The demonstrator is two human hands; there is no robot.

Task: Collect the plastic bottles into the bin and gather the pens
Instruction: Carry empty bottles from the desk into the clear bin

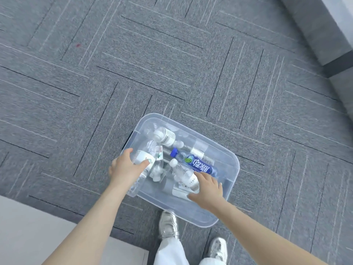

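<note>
a clear plastic bin (232,167) sits on grey carpet (95,83), and every bottle in view lies inside it. the left hand (127,167) is at the bin's left wall, fingers curled around a clear bottle with a white and green label (146,159); the thumb lies across the label and the bottle's body runs down under the palm toward the bin's near left corner. the right hand (208,192) is over the bin's near right part, fingers loosely spread and lying on a clear bottle with a white cap (183,175), which points away from the hand toward the bin's middle. whether that hand grips the bottle or only rests on it cannot be told. just beyond the right fingertips lies a blue-labelled bottle with a blue cap (196,163), slanting toward the bin's right wall. more clear bottles (166,135) lie at the bin's far left end. below the bin's near edge are two white shoes (169,224).
</note>
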